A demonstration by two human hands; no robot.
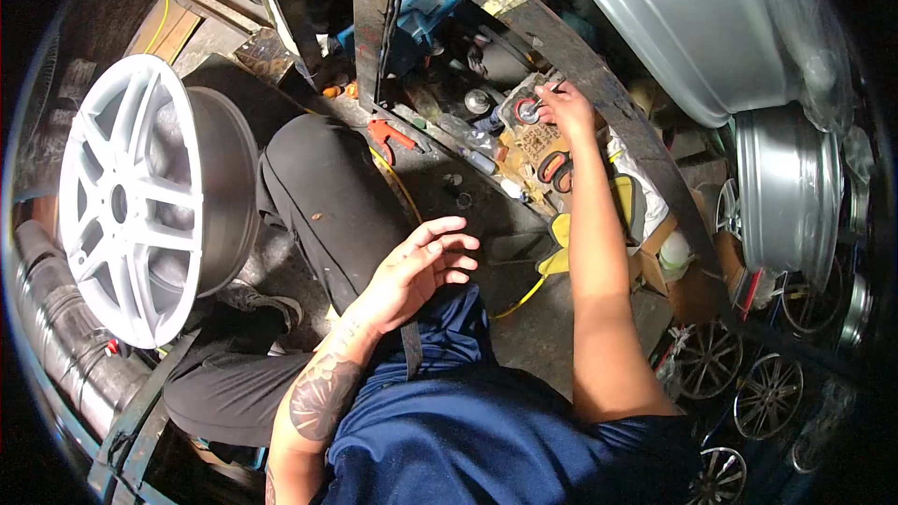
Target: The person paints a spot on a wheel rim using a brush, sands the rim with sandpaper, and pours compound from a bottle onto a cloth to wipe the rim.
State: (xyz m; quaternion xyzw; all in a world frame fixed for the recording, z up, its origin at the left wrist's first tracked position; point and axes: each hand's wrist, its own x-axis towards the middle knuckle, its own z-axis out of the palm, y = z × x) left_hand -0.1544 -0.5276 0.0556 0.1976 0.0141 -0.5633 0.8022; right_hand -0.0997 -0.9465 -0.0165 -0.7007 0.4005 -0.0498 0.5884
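My left hand (426, 271) is raised over my lap near my thigh, its fingers apart and slightly curled, with nothing in it. Farther out to the right, my right hand (567, 116) reaches to a cluttered shelf. Its fingers are bent at a small round item with a red rim (528, 111); whether they grip it is too small to tell. Just below that hand lie orange-and-black scissors handles (554, 168). A white multi-spoke wheel rim (131, 201) stands upright on the left, apart from both hands.
An orange air gun (388, 137) lies beyond my knee. Yellow gloves (558, 245) are beside my right forearm. A dark metal frame (645, 122) curves around the shelf. Large silver rims (786, 192) stand at right, with spoked wheels (767, 396) below. A blue container (421, 14) sits at the top.
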